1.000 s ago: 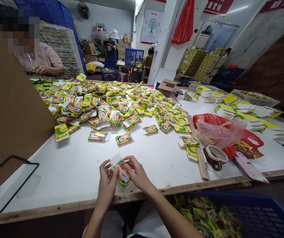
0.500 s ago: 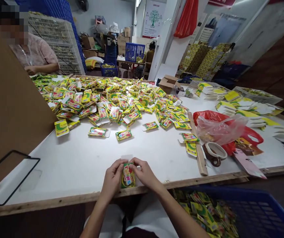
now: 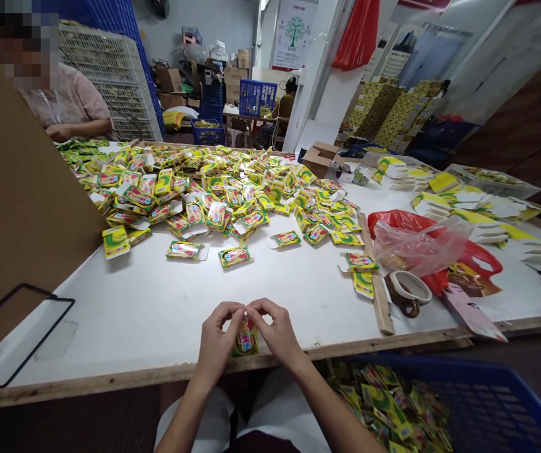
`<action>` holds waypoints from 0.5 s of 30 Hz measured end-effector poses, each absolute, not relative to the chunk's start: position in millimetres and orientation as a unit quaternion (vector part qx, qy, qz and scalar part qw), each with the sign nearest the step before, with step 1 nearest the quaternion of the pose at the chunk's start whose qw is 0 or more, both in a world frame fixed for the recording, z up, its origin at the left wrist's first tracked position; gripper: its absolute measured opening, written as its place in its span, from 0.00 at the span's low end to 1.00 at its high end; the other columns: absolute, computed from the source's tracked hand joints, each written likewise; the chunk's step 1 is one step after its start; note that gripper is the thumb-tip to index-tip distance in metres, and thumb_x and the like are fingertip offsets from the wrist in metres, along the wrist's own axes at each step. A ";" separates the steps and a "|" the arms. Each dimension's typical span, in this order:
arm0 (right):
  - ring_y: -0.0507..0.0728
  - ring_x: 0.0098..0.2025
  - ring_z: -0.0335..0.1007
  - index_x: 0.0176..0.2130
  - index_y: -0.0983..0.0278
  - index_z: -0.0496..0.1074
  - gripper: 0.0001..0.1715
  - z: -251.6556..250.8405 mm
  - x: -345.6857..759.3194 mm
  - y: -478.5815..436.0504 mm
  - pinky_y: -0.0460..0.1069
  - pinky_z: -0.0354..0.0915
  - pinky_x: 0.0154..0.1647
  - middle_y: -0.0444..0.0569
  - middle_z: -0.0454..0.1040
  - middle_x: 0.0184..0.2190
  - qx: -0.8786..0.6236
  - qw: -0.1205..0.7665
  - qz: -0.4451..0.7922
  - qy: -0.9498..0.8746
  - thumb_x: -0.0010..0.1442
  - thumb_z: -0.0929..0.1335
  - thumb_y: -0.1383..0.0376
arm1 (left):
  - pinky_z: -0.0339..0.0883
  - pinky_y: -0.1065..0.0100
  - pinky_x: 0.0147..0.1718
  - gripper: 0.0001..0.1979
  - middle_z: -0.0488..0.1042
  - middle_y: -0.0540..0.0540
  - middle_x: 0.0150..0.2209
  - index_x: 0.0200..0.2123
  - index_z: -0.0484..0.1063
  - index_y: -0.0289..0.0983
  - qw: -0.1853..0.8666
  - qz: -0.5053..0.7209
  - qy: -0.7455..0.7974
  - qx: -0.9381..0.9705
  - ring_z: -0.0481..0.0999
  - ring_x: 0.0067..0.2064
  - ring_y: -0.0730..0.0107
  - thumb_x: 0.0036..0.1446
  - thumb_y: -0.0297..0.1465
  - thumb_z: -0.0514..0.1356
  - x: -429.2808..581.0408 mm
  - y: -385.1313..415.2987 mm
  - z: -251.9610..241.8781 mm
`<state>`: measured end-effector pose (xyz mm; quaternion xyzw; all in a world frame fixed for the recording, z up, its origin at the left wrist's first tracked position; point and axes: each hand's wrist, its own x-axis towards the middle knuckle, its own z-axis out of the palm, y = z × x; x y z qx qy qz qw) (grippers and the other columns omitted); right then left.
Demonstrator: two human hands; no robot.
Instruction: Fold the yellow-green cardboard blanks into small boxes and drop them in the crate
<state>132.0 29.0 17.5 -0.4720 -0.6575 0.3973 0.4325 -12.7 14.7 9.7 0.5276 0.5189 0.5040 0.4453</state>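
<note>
At the table's near edge lies a small yellow-green cardboard box [image 3: 246, 341] with bright lettering on its face. My left hand [image 3: 217, 332] is closed at the box's top end, thumb and fingertips pinched together. My right hand [image 3: 277, 330] pinches the same end from the other side, its fingertips meeting those of the left. The fingers cover the top edge of the box, and its end flap cannot be seen. Beyond my hands, a few similar boxes, one of them a box with a raised white flap [image 3: 186, 250], lie before a large heap of boxes [image 3: 214, 182].
A brown cardboard panel [image 3: 25, 207] and a black wire frame [image 3: 70, 305] stand at left. To the right are a wooden strip [image 3: 382, 308], a brown mug [image 3: 407, 290] and a red plastic bag [image 3: 395, 220]. A blue basket [image 3: 492, 396] of boxes sits below the edge. Another person works at far left.
Both hands have drawn together over the top of the box, fingertips now meeting. The white flap that stuck out beyond the fingers no longer shows.
</note>
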 end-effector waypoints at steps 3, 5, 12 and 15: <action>0.53 0.31 0.68 0.33 0.65 0.73 0.09 21.9 130.1 33.7 0.47 0.64 0.35 0.46 0.75 0.29 -0.488 0.421 0.403 -0.649 0.59 0.66 0.63 | 0.69 0.67 0.37 0.11 0.76 0.45 0.34 0.34 0.74 0.35 0.455 0.508 0.534 0.500 0.75 0.37 0.65 0.55 0.36 0.58 -9.1 17.2 10.8; 0.52 0.30 0.68 0.33 0.65 0.73 0.09 23.7 129.8 37.0 0.46 0.64 0.33 0.45 0.74 0.28 -0.495 0.420 0.409 -0.641 0.59 0.65 0.62 | 0.69 0.68 0.36 0.11 0.77 0.45 0.33 0.34 0.74 0.35 0.463 0.509 0.541 0.484 0.75 0.35 0.66 0.54 0.37 0.58 -7.6 19.9 10.4; 0.53 0.32 0.69 0.33 0.64 0.72 0.09 14.7 126.8 29.4 0.47 0.65 0.36 0.46 0.75 0.29 -0.473 0.438 0.437 -0.627 0.60 0.65 0.62 | 0.69 0.66 0.40 0.12 0.77 0.44 0.37 0.36 0.75 0.35 0.479 0.489 0.521 0.510 0.75 0.40 0.63 0.55 0.37 0.58 -13.3 17.1 7.4; 0.55 0.35 0.71 0.35 0.64 0.73 0.07 13.0 126.2 24.8 0.48 0.66 0.38 0.47 0.76 0.33 -0.460 0.442 0.459 -0.618 0.59 0.65 0.64 | 0.69 0.64 0.43 0.12 0.77 0.43 0.39 0.37 0.75 0.36 0.482 0.481 0.511 0.524 0.75 0.43 0.61 0.55 0.37 0.58 -15.8 11.5 4.7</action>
